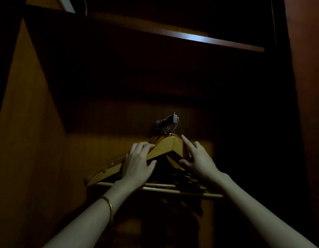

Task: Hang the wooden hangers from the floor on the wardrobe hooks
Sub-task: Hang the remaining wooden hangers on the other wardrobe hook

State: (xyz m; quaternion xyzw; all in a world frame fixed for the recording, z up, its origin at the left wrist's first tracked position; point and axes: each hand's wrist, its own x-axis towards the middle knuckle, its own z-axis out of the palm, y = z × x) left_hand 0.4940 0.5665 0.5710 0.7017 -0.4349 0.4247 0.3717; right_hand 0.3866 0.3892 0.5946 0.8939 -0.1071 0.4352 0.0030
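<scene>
Several wooden hangers (165, 147) hang bunched together inside a dark wardrobe, their wire hooks gathered on a small metal wardrobe hook (174, 119) on the back panel. My left hand (139, 162) rests on the left arm of the front hanger, fingers over the top and thumb below. My right hand (199, 160) touches the right arm of the same hanger, index finger pointing up along it and thumb under the wood. The right ends of the hangers are lost in shadow.
The wardrobe's left side wall (30, 140) slopes close on the left. A shelf edge (199, 39) catches light overhead. The right side wall (307, 104) is reddish and near. The hangers' lower bars (173, 189) stick out below my hands.
</scene>
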